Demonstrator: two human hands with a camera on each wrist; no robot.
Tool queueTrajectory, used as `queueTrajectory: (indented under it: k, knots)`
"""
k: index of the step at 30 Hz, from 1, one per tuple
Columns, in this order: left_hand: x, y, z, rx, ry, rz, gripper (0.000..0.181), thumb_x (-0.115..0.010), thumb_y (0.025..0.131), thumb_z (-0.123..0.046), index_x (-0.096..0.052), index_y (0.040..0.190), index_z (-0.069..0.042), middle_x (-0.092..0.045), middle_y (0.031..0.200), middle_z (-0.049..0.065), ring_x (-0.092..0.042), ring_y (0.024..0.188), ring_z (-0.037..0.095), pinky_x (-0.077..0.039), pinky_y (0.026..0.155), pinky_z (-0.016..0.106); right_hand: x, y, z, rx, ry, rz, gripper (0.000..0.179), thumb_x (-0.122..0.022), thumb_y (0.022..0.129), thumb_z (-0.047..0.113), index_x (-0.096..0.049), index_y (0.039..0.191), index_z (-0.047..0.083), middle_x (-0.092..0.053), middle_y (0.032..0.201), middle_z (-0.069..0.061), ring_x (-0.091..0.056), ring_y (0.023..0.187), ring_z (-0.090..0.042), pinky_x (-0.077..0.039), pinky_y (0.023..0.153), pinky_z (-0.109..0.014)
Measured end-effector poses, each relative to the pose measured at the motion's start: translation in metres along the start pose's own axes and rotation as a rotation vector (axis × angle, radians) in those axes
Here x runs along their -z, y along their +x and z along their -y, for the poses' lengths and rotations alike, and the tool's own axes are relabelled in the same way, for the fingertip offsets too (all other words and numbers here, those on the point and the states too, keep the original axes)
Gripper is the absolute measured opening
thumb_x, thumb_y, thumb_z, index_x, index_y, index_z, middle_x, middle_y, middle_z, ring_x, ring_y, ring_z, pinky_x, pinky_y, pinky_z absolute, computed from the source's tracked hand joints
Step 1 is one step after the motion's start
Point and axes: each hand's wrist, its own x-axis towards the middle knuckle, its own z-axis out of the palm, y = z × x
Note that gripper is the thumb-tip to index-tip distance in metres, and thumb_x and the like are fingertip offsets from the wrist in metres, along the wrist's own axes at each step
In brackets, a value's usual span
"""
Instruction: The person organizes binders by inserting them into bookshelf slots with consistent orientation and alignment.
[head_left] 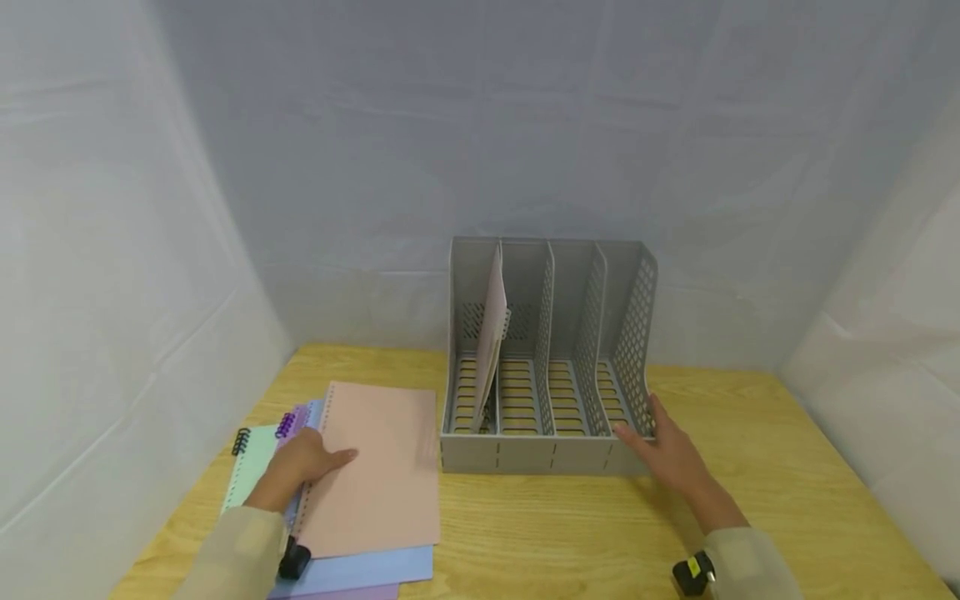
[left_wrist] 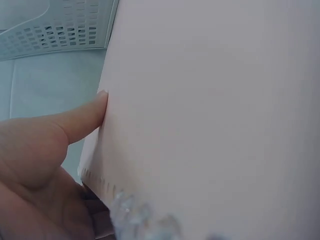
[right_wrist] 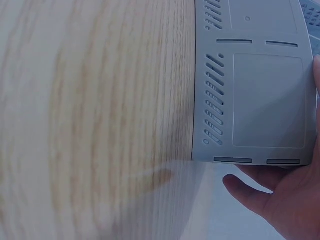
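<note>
In the head view, my left hand (head_left: 303, 462) pinches the pink spiral notebook (head_left: 382, 475) at its bound left side, thumb on the cover. The left wrist view shows the thumb at the notebook's edge and the other fingers partly hidden beneath it. Under it lie a blue notebook (head_left: 375, 567), a purple one (head_left: 300, 414) and a green one (head_left: 251, 458), fanned to the left. My right hand (head_left: 675, 454) holds the front right corner of a grey file organizer (head_left: 525, 456), thumb over the front rim, fingers along the outer side.
A pale notebook (head_left: 491, 325) leans upright in the organizer's leftmost compartment. The other compartments hold nothing. The wooden table (head_left: 547, 533) meets white sheeting (head_left: 360, 308) at the back and both sides.
</note>
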Motion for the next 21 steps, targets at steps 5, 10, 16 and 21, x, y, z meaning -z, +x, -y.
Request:
queueTrajectory:
  k: [5,10,16,21]
  knots:
    - [0.001,0.0006,0.0024,0.004,-0.054,0.032,0.097,-0.067,0.087,-0.052,-0.027,0.131,0.025,-0.052,0.103,0.034,-0.057,0.081,0.033,-0.055,0.068,0.041,-0.0029,0.0012,-0.0038,0.015,-0.007,-0.015,0.095,-0.047,0.097,0.056,-0.004,0.151,-0.009,-0.017,0.151,-0.037,-0.024,0.134,-0.056,-0.024,0.108,-0.065]
    - [0.0006,0.0004,0.0032,-0.008,-0.094,0.041,0.095,-0.066,0.089,-0.049,-0.024,0.132,0.025,-0.051,0.108,0.037,-0.057,0.084,0.034,-0.055,0.07,0.044,-0.0025,0.0015,-0.0037,0.008,-0.006,-0.008,0.095,-0.046,0.097,0.057,-0.002,0.152,-0.007,-0.016,0.152,-0.036,-0.023,0.135,-0.055,-0.023,0.108,-0.065]
    - [0.0023,-0.0016,0.0023,-0.017,-0.167,0.055,0.093,-0.064,0.091,-0.046,-0.02,0.138,0.021,-0.047,0.117,0.039,-0.058,0.087,0.036,-0.056,0.069,0.043,-0.0006,0.0002,-0.0007,-0.009,0.001,0.008,0.095,-0.046,0.097,0.057,-0.002,0.152,-0.007,-0.016,0.152,-0.035,-0.022,0.136,-0.054,-0.022,0.109,-0.064]
    - [0.0014,-0.0024,0.0014,-0.018,-0.218,0.056,0.086,-0.063,0.093,-0.041,-0.021,0.141,0.017,-0.049,0.117,0.035,-0.059,0.086,0.033,-0.056,0.066,0.04,-0.0003,-0.0002,-0.0002,-0.005,-0.011,0.011,0.095,-0.046,0.097,0.057,-0.001,0.152,-0.007,-0.016,0.152,-0.036,-0.023,0.135,-0.055,-0.023,0.109,-0.064]
